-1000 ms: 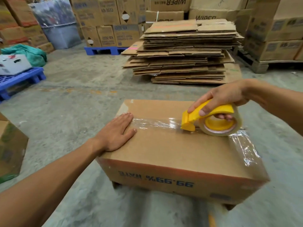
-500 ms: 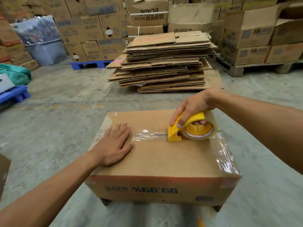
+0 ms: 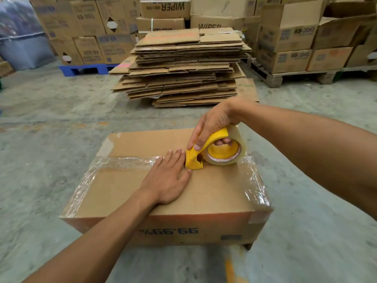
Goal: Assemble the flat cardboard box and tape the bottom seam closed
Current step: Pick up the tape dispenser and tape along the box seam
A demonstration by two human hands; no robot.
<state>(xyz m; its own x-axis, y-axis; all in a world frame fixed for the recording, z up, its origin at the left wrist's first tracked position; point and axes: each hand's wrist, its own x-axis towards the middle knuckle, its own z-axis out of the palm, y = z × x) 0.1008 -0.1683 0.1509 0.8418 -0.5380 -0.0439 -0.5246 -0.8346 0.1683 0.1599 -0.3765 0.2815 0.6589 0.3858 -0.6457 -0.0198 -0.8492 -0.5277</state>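
The cardboard box (image 3: 214,193) sits on the concrete floor (image 3: 51,160) in front of the person, upturned, with blue printing reading upside down on its near side. At its left edge, clear packing tape (image 3: 122,161) wraps down over the left end and runs rightward along the centre seam, wrinkled and shiny. Further right, the left hand (image 3: 169,180) lies flat on the top panel, palm down, fingers together and stretched out, holding nothing; its fingertips rest on the tape line and reach just beside the nose of the tape dispenser (image 3: 195,158). That yellow dispenser stands on the seam near the middle of the box, its cutting end pressed to the cardboard. The right hand (image 3: 212,125) is closed around it from above, forefinger laid along the yellow handle and other fingers curled through the core of the tape roll (image 3: 226,152). Right of the roll, more clear tape covers the seam and folds over the box's right end, crinkled along that edge.

Beyond the box, a stack of flattened cartons (image 3: 183,66) sits on the floor, well apart. Behind it to the left, printed cartons stand on a blue pallet (image 3: 85,69); to the right, more cartons rest on a wooden pallet (image 3: 295,76).
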